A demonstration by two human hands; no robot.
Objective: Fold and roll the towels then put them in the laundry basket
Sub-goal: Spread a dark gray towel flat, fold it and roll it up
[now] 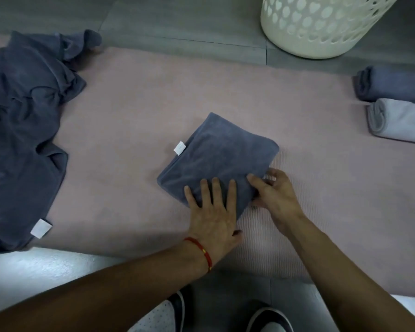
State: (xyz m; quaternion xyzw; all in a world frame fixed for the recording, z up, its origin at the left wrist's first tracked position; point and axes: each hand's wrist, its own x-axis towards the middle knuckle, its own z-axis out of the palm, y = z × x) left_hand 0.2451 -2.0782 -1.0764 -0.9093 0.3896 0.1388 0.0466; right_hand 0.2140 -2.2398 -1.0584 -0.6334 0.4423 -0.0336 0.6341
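- Folding done on the dark blue towel [217, 159], rolling about to begin, by the look of things; two rolled towels already set aside, none visibly in the basket.
- Lying as a flat folded square on the pink mat [134, 111], near the middle, white tag [179, 148] sticking out at its left edge.
- Left hand [211, 212] flat on the near corner of the towel, fingers straight and spread, pressing down, gripping nothing; red thread bracelet [203, 252] at the wrist.
- Right hand [273, 190] at the towel's right corner, fingers curled around the edge, grip apparently pinching the fabric there; thumb side partly hidden.
- Both forearms reaching forward and inward from the bottom of the view.
- Next move likely calling for turning that pinched edge over and rolling tightly away, left palm keeping layers from slipping.
- Dark rolled towel [393, 86] and pale rolled towel [400, 119] touching, at the mat's right edge.
- White perforated laundry basket [321, 25] on the floor beyond the mat, upper right.
- Unfolded dark towel [22, 130] heaped at far left.
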